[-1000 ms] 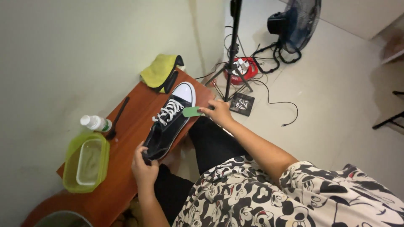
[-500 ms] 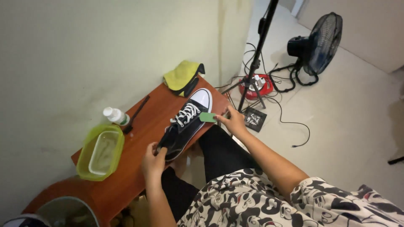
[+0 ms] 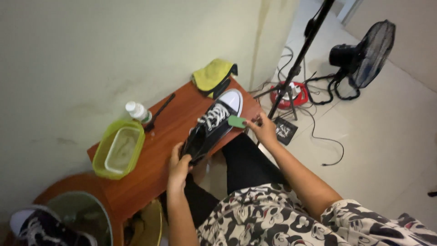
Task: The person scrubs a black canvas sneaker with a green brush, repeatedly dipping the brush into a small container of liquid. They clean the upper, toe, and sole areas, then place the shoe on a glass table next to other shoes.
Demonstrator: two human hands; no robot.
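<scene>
Head view: a black sneaker (image 3: 213, 128) with white laces and a white toe cap lies lengthwise near the middle of the frame, on the near edge of a small reddish-brown wooden worktop (image 3: 157, 157), its toe pointing toward the upper right. The left hand (image 3: 178, 165), just below centre, has its fingers closed around the heel end of the shoe. The right hand (image 3: 260, 128), right of centre, pinches a small green pad (image 3: 236, 121) between its fingers and holds it against the side of the shoe near the toe.

On the worktop toward the left of the frame stands a yellow-green plastic tub (image 3: 119, 149), its inside pale and cloudy. Just above it is a small white-capped bottle (image 3: 137, 111), and beside that a slim dark brush (image 3: 159, 112) lies slanted. At the far end of the worktop, upper centre, rests a folded yellow cloth (image 3: 212, 75) with something dark tucked under it.

In the lower left corner a second dark sneaker (image 3: 43, 228) sits beside a round glass-topped surface (image 3: 86, 214). The person's patterned black-and-white shirt (image 3: 291, 223) fills the bottom right. On the pale floor in the upper right stand a black fan (image 3: 366, 57) and a dark stand pole (image 3: 298, 61), with a red round object (image 3: 291, 93) and loose cables at its foot.
</scene>
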